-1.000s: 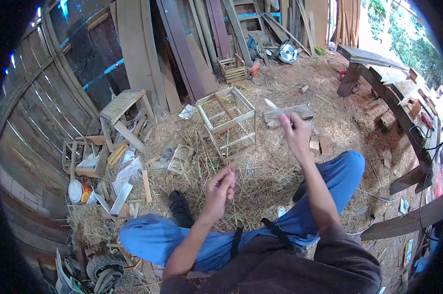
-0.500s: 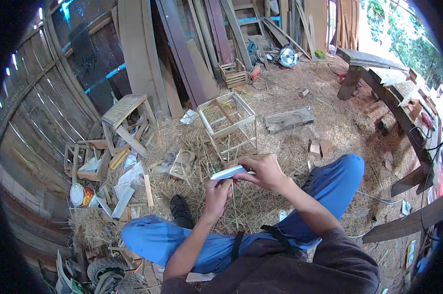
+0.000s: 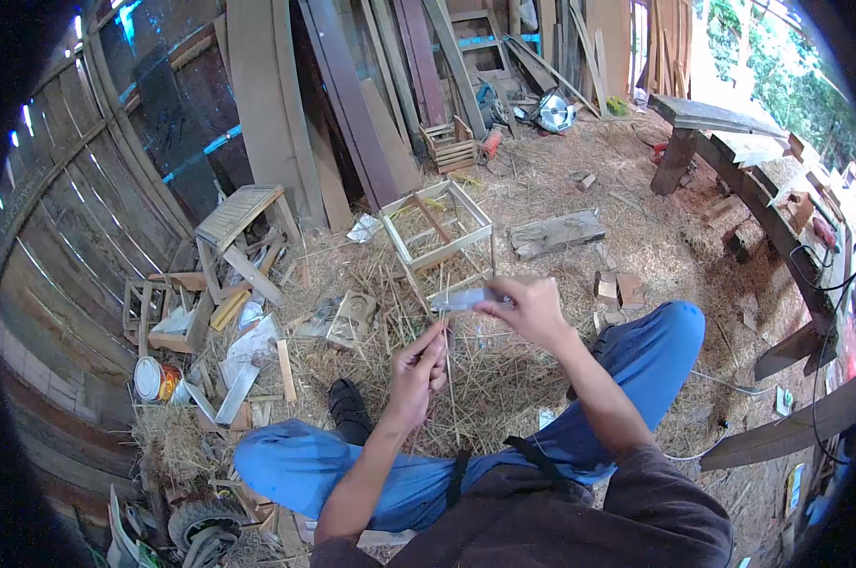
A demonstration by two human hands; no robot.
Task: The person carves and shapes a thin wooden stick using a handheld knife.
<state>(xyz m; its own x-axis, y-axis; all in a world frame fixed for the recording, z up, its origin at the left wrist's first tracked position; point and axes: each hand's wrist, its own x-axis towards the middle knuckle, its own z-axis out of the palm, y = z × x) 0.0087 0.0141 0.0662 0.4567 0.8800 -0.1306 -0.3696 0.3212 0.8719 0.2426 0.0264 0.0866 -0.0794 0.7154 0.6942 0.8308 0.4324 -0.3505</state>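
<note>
Your left hand (image 3: 416, 377) is curled, fingers pinching a thin strip (image 3: 445, 320) at its upper edge. Your right hand (image 3: 530, 310), at two o'clock from it, grips a flat blade (image 3: 458, 300) near the strip; contact cannot be determined. A wooden frame (image 3: 451, 247) stands at twelve o'clock from your left hand, a weathered board (image 3: 557, 234) at one from your right.
</note>
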